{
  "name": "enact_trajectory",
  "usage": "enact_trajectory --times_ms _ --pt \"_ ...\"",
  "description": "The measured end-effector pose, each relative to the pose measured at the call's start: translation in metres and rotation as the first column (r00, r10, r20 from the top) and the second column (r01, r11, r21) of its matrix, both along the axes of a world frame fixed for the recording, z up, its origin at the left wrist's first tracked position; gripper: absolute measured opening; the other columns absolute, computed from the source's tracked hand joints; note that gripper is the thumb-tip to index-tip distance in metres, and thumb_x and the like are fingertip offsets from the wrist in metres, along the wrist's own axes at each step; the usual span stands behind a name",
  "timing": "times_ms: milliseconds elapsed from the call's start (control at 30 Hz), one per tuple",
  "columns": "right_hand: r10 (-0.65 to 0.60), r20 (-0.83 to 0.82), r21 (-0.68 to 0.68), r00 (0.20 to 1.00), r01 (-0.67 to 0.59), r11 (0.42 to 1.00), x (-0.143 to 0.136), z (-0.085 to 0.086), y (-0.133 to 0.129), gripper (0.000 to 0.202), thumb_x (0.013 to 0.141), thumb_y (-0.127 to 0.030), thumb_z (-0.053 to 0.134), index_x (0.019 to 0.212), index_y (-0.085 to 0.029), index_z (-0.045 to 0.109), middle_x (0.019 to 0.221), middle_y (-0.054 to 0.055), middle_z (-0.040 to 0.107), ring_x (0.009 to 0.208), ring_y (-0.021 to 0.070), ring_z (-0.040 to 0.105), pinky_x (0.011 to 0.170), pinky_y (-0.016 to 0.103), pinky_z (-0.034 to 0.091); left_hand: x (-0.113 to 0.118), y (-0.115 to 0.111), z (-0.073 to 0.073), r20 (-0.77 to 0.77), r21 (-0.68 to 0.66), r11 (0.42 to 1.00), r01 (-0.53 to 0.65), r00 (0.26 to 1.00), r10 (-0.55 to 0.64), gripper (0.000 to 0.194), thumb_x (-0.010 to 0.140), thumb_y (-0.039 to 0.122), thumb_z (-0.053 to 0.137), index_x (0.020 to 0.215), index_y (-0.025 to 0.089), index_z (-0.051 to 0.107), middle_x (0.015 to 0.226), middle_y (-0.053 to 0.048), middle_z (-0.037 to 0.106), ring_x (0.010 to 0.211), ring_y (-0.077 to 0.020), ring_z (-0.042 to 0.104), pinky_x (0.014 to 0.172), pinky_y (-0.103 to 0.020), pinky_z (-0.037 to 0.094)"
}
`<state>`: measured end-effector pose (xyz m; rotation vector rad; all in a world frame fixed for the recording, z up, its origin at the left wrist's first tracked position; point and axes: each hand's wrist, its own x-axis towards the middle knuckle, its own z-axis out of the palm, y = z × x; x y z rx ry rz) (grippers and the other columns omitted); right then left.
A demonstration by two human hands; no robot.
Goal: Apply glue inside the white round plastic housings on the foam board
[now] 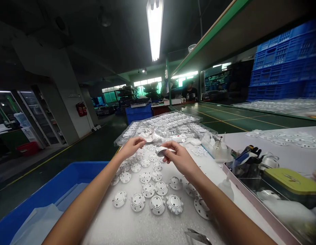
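Observation:
My right hand [173,151] holds a round white part [161,151] between thumb and fingers, tilted on its side above the white work surface [117,228]. To its left, my left hand [134,146] hovers with its thumb and fingertips close together; anything between them is too small to make out. Below both hands, several round white parts with small dark holes and tabs [157,204] lie spread over the surface. Small white pieces [150,147] lie just beyond, between the hands. Clear trays of white parts [173,119] are stacked farther back.
Tweezers or scissors [198,235] lie at the near edge. On the right are a pink-edged tray [260,212] with tools, a yellow-green lidded box [293,180] and bottles [220,149]. A blue bin [79,166] stands at left. Another person [190,91] sits far back.

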<state>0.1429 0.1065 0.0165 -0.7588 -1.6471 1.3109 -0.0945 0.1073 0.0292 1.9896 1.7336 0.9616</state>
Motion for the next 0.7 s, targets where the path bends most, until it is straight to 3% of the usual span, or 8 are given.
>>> enact_trajectory --times_ms 167,300,500,700 --pt "0.03 0.035 0.101 0.999 -0.034 0.994 -0.002 -0.001 -0.004 0.019 0.082 -0.026 0.052 0.099 -0.019 0.056 0.089 0.003 0.065 0.068 0.0121 0.061 0.063 0.026 0.047 0.029 -0.046 0.015 0.186 0.141 0.979 0.147 0.967 -0.172 0.034 0.09 0.044 0.047 0.105 0.02 0.065 0.083 -0.005 0.061 0.077 -0.0153 0.056 0.07 -0.026 0.045" --pt "0.018 0.087 0.148 0.996 -0.031 0.989 -0.003 0.0 -0.01 0.02 0.082 -0.024 0.051 0.099 -0.018 0.057 0.088 0.003 0.065 0.066 0.0125 0.06 0.062 0.026 0.046 0.037 -0.059 0.014 0.321 0.199 0.945 0.26 0.894 -0.314 0.025 0.085 0.037 0.058 0.094 0.017 0.071 0.079 -0.005 0.061 0.069 -0.0136 0.054 0.065 -0.027 0.046" --pt "0.0 0.152 0.193 0.988 -0.03 0.981 -0.004 -0.003 -0.012 0.023 0.083 -0.029 0.051 0.103 -0.018 0.056 0.082 0.004 0.065 0.069 0.0156 0.061 0.064 0.029 0.047 0.04 -0.06 0.004 0.369 0.24 0.951 0.196 0.887 -0.276 0.021 0.079 0.033 0.066 0.093 0.018 0.073 0.081 -0.005 0.066 0.067 -0.0136 0.057 0.064 -0.028 0.049" --pt "-0.004 0.157 0.202 0.988 -0.028 0.979 -0.007 0.0 -0.017 0.022 0.083 -0.029 0.051 0.102 -0.018 0.056 0.085 0.004 0.065 0.067 0.0141 0.06 0.063 0.028 0.047 0.047 -0.061 0.001 0.453 0.291 0.942 0.165 0.844 -0.288 0.014 0.073 0.03 0.073 0.078 0.016 0.073 0.074 -0.005 0.068 0.068 -0.0145 0.06 0.063 -0.027 0.049"
